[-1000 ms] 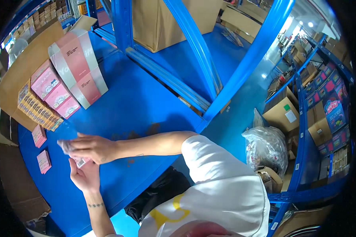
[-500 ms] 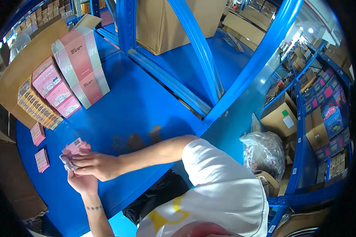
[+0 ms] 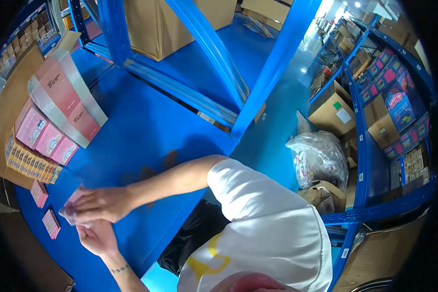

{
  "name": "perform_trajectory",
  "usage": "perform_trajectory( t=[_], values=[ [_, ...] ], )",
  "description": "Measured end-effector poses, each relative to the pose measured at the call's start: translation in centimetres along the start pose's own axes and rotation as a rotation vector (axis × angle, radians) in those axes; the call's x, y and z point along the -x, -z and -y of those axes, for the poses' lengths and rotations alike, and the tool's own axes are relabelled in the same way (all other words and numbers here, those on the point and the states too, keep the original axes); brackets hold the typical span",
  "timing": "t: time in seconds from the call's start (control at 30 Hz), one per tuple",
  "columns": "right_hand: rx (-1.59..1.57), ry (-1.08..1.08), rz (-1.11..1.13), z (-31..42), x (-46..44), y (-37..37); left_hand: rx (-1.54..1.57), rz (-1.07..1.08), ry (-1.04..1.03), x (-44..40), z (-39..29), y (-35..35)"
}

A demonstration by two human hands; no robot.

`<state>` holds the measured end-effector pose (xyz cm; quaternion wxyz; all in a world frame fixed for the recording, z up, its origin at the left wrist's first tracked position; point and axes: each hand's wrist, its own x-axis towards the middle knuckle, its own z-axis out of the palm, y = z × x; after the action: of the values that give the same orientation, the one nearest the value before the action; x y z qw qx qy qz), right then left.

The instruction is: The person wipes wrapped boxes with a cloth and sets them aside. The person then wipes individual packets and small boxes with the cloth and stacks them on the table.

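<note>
My right hand (image 3: 102, 204) reaches across from the side, its fingers closed over a crumpled, pale greyish-lilac cloth (image 3: 69, 214). Just below it is my left hand (image 3: 100, 237), palm turned up and fingers curled under the cloth, largely hidden by the right hand. Part of a flat pink packet (image 3: 76, 195) shows behind the right fingers, against the cloth. On the blue table (image 3: 146, 121) beside the hands lie two small stacks of pink packets, a nearer stack (image 3: 51, 224) and a farther stack (image 3: 39, 193).
Pink cartoon boxes (image 3: 46, 134), a row of orange-brown boxes (image 3: 31, 163) and tall pink-and-white cartons (image 3: 68, 97) stand at the left by cardboard. A blue rack post (image 3: 277, 63) rises at the table's corner. A clear plastic bag (image 3: 319, 158) sits on the floor at right.
The view has shifted, so the table goods appear farther left and lower. My right hand now lies further over the pink packet, showing less of it, and the cloth looks more spread out.
</note>
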<state>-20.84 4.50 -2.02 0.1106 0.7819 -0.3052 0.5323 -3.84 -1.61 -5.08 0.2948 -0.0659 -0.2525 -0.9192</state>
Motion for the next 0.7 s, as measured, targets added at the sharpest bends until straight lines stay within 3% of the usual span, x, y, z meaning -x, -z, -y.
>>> perform_trajectory(
  t=[0.2,0.33,0.37,0.5,0.7],
  values=[
    [-0.030,-0.046,-0.211,0.8,-0.2,0.2,-0.028,-0.251,-0.035,-0.2,0.2,-1.8],
    [-0.149,0.140,0.149,-0.1,-0.6,0.2,-0.123,0.158,-0.067,0.0,-0.9,-0.6],
    [-0.151,0.143,0.153,-0.3,-0.6,0.4,-0.121,0.159,-0.073,-0.2,-0.7,-1.2],
    [0.091,-0.013,-0.044,-1.5,0.2,0.9,-0.098,-0.109,-0.015,-0.9,0.1,-3.7],
    [0.022,-0.313,0.087,-0.8,0.4,0.7,-0.145,-0.134,0.086,-0.8,-1.0,-2.4]
  ],
)
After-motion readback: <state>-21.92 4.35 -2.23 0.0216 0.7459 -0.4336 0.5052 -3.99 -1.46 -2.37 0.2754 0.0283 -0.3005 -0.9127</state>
